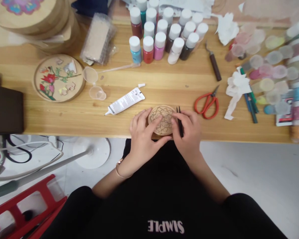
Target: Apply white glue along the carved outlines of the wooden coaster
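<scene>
A small round wooden disc (pixel 162 119) with a carved flower outline lies at the table's near edge. My left hand (pixel 142 134) curls round its left side, thumb under the rim and index finger on its face. My right hand (pixel 188 132) presses on the disc's right side while gripping black tweezers (pixel 179 120) that point away from me. A white glue tube (pixel 126 101) with its cap off lies just left of the disc.
Red-handled scissors (pixel 207 104) lie to the right. Paint bottles (pixel 164 36) with white caps stand at the back. A painted round flower board (pixel 57 77), two clear cups (pixel 94 83), a carving knife (pixel 214 63) and paint pots (pixel 271 73) surround the wooden table (pixel 64 116).
</scene>
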### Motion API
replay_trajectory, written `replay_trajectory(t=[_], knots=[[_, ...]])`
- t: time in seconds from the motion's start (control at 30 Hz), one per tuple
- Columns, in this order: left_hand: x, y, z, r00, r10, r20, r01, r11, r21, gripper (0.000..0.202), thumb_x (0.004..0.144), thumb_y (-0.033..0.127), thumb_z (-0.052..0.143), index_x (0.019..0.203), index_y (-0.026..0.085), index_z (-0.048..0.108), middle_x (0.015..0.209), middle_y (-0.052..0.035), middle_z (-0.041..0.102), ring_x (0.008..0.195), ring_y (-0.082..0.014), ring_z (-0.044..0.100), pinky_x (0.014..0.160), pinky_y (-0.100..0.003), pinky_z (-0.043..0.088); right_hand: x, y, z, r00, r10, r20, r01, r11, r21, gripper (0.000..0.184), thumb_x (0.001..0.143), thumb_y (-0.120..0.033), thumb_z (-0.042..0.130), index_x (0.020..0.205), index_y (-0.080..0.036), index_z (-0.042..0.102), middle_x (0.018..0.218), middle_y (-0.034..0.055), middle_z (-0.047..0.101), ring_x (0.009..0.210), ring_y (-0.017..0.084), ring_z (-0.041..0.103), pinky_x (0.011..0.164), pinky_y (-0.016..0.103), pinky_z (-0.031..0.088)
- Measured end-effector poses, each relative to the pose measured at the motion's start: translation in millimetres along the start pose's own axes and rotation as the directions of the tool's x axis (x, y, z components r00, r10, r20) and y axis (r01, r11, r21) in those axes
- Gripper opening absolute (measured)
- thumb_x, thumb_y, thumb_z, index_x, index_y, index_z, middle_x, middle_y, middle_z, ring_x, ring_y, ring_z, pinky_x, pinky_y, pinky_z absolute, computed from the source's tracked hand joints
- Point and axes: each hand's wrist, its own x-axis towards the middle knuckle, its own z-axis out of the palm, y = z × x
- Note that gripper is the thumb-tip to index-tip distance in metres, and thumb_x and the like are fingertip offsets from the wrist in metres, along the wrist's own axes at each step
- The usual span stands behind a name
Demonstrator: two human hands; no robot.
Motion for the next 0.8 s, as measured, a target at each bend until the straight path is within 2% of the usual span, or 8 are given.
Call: replay_trajectory(t=[0.2, 0.43, 0.57, 0.7, 0.8], knots=[[1.0, 1.8, -1.2, 1.0, -0.007, 0.02, 0.007, 1.0, 0.001, 0.052, 0.077, 0.04, 0.078, 0.124, 0.023, 0.062, 0.14, -0.0137, 0.048, 0.131, -0.0326, 0.044, 0.111, -0.053, 0.035, 5.7, -7.8, -4.9, 0.997, -0.058, 0.052, 0.063, 0.994, -0.088, 0.007, 0.087, -0.025, 0.063, 0.089, -0.02, 0.067, 0.088, 0.0059, 0.063, 0.079, 0.017, 0.058, 0.073, 0.033, 0.05], [1.9, 3.1, -2.0, 1.0, -0.016, 0.018, 0.016, 1.0, 0.003, 0.051, 0.078, 0.037, 0.076, 0.125, 0.025, 0.06, 0.14, -0.0128, 0.048, 0.13, -0.0325, 0.045, 0.11, -0.054, 0.036, 10.4, -9.8, -3.8, 0.996, -0.055, 0.075, 0.067, 0.984, -0.164, 0.006, 0.085, -0.023, 0.064, 0.085, -0.02, 0.07, 0.086, 0.0063, 0.065, 0.079, 0.019, 0.059, 0.07, 0.034, 0.05], [1.8, 2.3, -3.9, 0.999, -0.018, 0.032, 0.018, 1.0, -0.018, 0.058, 0.076, 0.034, 0.078, 0.129, 0.025, 0.057, 0.14, -0.0131, 0.049, 0.131, -0.0322, 0.044, 0.111, -0.053, 0.035, 9.6, -11.0, -6.3, 0.994, -0.063, 0.085, 0.076, 0.986, -0.151, 0.007, 0.085, -0.023, 0.064, 0.088, -0.02, 0.069, 0.086, 0.0067, 0.064, 0.079, 0.019, 0.06, 0.07, 0.034, 0.051], [1.1, -0.3, -4.7, 0.999, -0.012, 0.04, 0.013, 1.0, -0.02, 0.062, 0.077, 0.038, 0.078, 0.133, 0.028, 0.052, 0.14, -0.0114, 0.048, 0.131, -0.0313, 0.044, 0.11, -0.052, 0.036, 16.7, 5.2, -6.6, 0.995, -0.081, 0.058, 0.088, 0.987, -0.131, 0.012, 0.089, -0.024, 0.059, 0.096, -0.021, 0.069, 0.089, 0.0068, 0.064, 0.083, 0.02, 0.062, 0.074, 0.035, 0.053], [0.4, -2.3, -4.3, 0.999, 0.004, 0.047, -0.003, 1.0, -0.021, 0.061, 0.078, 0.039, 0.077, 0.133, 0.028, 0.053, 0.141, -0.012, 0.048, 0.131, -0.0322, 0.043, 0.11, -0.054, 0.036, 32.4, 30.8, -6.4, 0.983, -0.117, 0.139, 0.139, 0.976, -0.165, 0.021, 0.089, -0.025, 0.056, 0.105, -0.022, 0.068, 0.097, 0.0091, 0.066, 0.089, 0.023, 0.063, 0.082, 0.041, 0.053]])
